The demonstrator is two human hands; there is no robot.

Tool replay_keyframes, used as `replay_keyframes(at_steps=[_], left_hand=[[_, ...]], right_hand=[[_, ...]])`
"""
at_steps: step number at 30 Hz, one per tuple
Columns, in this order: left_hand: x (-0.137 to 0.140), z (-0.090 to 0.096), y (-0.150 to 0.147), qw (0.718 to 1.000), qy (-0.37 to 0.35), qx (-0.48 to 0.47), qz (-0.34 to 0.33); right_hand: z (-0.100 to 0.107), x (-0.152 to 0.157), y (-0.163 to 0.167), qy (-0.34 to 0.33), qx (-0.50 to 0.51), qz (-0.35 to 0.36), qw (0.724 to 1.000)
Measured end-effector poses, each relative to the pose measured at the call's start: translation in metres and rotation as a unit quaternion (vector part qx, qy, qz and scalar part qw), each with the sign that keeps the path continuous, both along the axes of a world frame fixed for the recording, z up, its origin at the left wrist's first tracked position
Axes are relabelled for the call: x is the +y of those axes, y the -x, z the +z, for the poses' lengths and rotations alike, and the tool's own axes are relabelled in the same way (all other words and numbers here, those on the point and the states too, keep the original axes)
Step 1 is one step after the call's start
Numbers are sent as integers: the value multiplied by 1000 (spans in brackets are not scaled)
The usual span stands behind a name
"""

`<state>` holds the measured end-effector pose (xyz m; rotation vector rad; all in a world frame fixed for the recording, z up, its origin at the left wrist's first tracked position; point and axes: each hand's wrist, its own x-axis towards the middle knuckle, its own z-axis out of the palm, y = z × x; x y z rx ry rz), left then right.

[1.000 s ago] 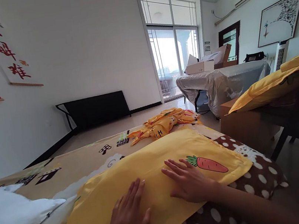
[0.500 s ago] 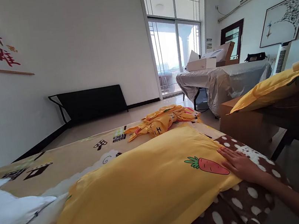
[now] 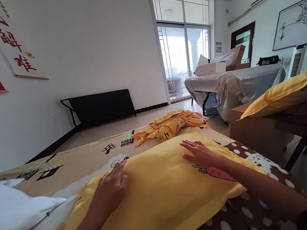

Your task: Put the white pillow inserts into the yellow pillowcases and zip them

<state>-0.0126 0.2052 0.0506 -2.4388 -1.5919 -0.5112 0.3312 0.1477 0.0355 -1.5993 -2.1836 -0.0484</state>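
Note:
A plump yellow pillow (image 3: 155, 203) with a printed carrot lies flat in front of me on a patterned blanket (image 3: 81, 156). My left hand (image 3: 112, 184) is over the pillow's far left part, fingers stretched forward. On the upper right part, just above the carrot print, is my right hand (image 3: 201, 154), its fingers extended and thumb apart. Neither hand grasps anything; whether the palms press on the cloth cannot be seen. Beyond the pillow's far edge sits a crumpled heap of yellow printed cloth (image 3: 172, 125).
A white pillow (image 3: 15, 212) lies at the left. Another yellow pillow (image 3: 285, 91) rests at the right above a brown cardboard box (image 3: 242, 126). Further back stand a plastic-covered table (image 3: 232, 84) with boxes on it and a black folded frame (image 3: 101, 105) against the wall.
My left hand has come from the bottom left edge onto the pillow's far left part. My right hand has moved left and away from me, off the pillow's right edge. The view has shifted slightly.

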Motion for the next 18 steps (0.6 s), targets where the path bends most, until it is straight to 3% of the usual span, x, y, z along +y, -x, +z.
replay_keyframes(at_steps=[4,8,13,18], left_hand=[[34,12,-72,998,56,7,-21],[82,12,-98,994,113,-1,-14],[132,-6,-87,966,249,3,-76],[151,-36,-70,939,322,-53,-107]], right_hand=[[17,66,74,-2,7,77,997],[20,119,108,-3,-12,66,998],[-8,164,84,51,-33,90,994],[-40,191,46,106,-22,104,989]])
